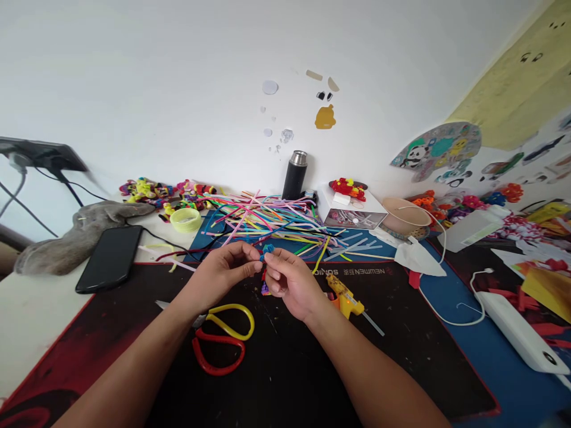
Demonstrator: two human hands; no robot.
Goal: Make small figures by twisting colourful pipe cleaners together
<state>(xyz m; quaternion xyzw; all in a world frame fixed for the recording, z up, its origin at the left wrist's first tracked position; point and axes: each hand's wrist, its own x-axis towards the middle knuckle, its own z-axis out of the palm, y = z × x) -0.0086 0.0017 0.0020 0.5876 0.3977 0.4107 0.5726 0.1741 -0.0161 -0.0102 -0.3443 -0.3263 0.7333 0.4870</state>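
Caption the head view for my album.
Left hand and right hand hold a small blue piece over a dark mat.

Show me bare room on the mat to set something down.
The dark mat is mostly bare between the glue gun and the mat's right edge, and between the forearms, beside the scissors. Beyond the hands, pipe cleaners lie crowded.

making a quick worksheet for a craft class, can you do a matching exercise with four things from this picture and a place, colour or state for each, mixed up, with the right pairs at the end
Things:
1. blue piece
2. scissors
3. flask
4. phone

Descriptions:
A. black with a silver top
B. lying beside a grey fluffy item
C. held between the left hand and the right hand
D. one yellow handle, one red

Right pairs: 1-C, 2-D, 3-A, 4-B
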